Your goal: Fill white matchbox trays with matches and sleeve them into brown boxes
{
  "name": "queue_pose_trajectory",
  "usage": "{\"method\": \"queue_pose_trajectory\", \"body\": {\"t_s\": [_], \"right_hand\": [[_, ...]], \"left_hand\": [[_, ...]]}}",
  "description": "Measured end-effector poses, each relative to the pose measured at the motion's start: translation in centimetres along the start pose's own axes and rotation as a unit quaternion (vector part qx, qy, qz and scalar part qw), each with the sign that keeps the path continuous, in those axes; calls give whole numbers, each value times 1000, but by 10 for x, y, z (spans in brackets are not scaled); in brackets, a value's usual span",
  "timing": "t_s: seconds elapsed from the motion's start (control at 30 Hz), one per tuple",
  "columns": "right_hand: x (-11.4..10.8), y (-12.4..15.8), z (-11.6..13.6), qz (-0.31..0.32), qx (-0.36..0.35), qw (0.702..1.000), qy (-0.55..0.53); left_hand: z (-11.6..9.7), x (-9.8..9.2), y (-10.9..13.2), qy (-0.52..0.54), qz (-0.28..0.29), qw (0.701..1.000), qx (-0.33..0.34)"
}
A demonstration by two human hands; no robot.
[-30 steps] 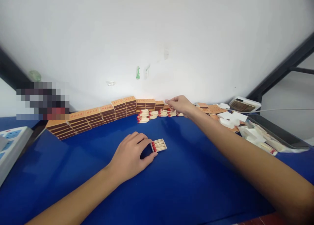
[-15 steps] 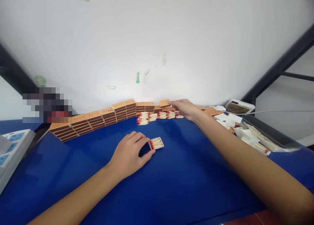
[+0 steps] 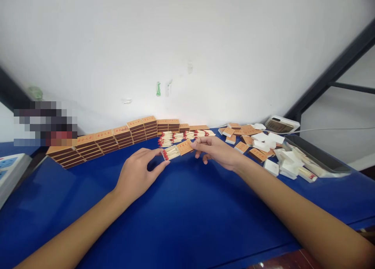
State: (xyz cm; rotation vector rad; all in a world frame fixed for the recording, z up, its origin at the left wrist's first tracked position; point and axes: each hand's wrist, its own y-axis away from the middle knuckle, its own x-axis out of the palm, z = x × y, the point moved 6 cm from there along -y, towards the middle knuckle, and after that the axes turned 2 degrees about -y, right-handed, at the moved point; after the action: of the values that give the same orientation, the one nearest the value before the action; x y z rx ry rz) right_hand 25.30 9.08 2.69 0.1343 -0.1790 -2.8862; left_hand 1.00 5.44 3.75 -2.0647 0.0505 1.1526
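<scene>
My left hand (image 3: 137, 175) pinches an open white tray of red-tipped matches (image 3: 170, 153) just above the blue table (image 3: 187, 218). My right hand (image 3: 215, 149) holds an orange matchbox sleeve (image 3: 184, 147) by its right end, with the sleeve's other end meeting the tray. Behind them lie bundles of loose matches (image 3: 183, 136) and a long row of stacked orange matchboxes (image 3: 117, 136) along the white wall.
Loose orange sleeves (image 3: 243, 134) and white trays (image 3: 278, 155) are scattered at the right, beside a dark flat tray (image 3: 319, 155) and a white device (image 3: 283, 124) with a cable. A power strip (image 3: 8, 171) lies at the left edge.
My right hand picked an orange sleeve from the back row and carried it forward. My left hand lifted the match tray off the table to meet it.
</scene>
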Motion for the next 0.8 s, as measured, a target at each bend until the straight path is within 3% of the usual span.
{"method": "queue_pose_trajectory", "body": {"t_s": [0.6, 0.8], "right_hand": [[3, 0, -11, 4, 11, 1000, -17], [7, 1, -6, 9, -32, 999, 9]], "left_hand": [[1, -1, -1, 22, 4, 1000, -12], [3, -1, -1, 20, 7, 1000, -11]]}}
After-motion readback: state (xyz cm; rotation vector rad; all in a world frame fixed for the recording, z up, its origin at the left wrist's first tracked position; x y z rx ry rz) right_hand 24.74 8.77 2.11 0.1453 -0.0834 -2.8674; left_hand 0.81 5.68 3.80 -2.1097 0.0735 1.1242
